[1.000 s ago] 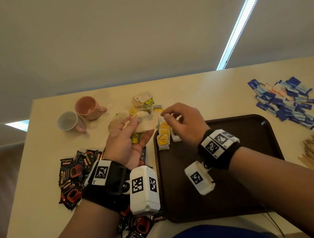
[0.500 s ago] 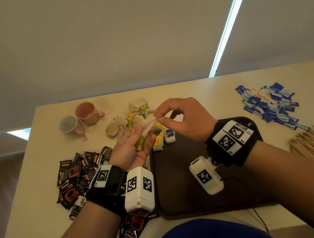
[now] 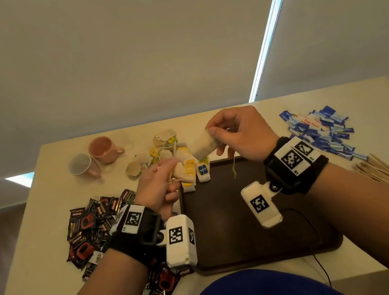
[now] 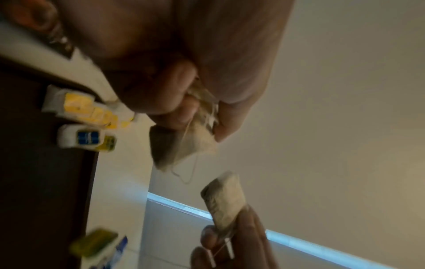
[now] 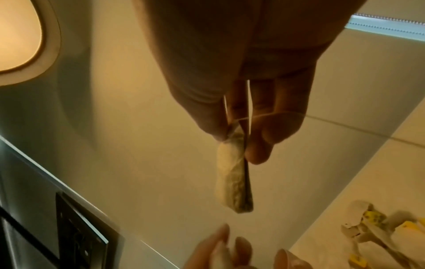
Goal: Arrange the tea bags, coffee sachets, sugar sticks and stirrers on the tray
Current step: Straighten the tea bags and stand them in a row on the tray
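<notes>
Above the far edge of the dark brown tray, my right hand pinches one pale tea bag by its top, its string and tag dangling. My left hand pinches another tea bag just left of the tray's far left corner. Several tagged tea bags lie in rows at that corner. Loose tea bags sit on the table beyond. Coffee sachets are piled at the left, blue sugar sticks at the far right, wooden stirrers at the right edge.
A pink cup and a grey cup stand at the table's far left. More coffee sachets lie near the front edge by the tray. A black cable runs off the tray's front right.
My right hand has risen and moved right, pulling one tea bag away from the bag in my left hand. The two bags now hang apart.
</notes>
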A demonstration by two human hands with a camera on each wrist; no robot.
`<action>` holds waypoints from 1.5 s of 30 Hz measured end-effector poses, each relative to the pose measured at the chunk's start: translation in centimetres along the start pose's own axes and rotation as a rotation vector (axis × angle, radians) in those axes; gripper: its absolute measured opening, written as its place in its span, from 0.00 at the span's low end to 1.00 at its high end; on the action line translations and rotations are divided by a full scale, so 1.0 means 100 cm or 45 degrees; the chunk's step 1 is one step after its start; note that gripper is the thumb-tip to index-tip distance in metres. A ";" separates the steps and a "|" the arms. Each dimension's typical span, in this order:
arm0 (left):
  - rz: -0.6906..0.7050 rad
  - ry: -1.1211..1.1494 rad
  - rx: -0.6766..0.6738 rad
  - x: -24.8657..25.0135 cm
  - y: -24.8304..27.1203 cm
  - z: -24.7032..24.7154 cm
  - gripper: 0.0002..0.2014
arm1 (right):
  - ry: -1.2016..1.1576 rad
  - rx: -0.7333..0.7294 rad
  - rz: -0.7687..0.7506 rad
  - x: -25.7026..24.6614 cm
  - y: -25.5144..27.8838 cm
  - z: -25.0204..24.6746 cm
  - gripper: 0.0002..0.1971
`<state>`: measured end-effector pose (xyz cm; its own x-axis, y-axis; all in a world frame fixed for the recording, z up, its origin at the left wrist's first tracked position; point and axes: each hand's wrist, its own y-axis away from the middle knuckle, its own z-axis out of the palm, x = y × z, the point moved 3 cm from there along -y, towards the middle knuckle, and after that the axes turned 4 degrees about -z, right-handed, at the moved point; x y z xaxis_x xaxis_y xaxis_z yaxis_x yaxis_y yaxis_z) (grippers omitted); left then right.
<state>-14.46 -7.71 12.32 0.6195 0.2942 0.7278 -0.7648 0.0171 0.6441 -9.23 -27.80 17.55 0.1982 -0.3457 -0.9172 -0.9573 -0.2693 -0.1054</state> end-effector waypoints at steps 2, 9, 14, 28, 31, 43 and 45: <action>0.222 -0.353 0.128 0.008 0.000 -0.001 0.10 | 0.147 -0.084 -0.016 0.004 -0.002 0.004 0.05; 0.669 -1.099 0.034 0.025 -0.005 0.013 0.03 | 0.256 -0.307 -0.002 0.009 -0.002 0.026 0.03; 0.722 -0.902 0.106 0.024 -0.009 0.007 0.02 | 0.075 -0.222 0.067 0.019 0.004 0.021 0.06; 0.782 -0.989 0.040 0.024 -0.007 0.009 0.03 | 0.166 -0.217 -0.005 0.021 0.003 0.019 0.02; 0.773 -1.050 -0.008 0.023 -0.008 0.008 0.08 | 0.138 -0.238 -0.023 0.016 0.001 0.013 0.02; 0.877 -0.963 0.196 0.031 -0.005 0.009 0.03 | -0.013 -0.169 0.081 0.020 0.005 0.028 0.06; 0.858 -0.970 0.145 0.029 -0.002 0.012 0.06 | -0.055 -0.115 0.129 0.020 0.004 0.031 0.06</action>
<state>-12.29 -8.03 14.62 0.0451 -0.4771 0.8777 -0.9989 -0.0301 0.0349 -9.88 -25.87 14.49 0.0905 -0.3368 -0.9372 -0.9486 -0.3158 0.0219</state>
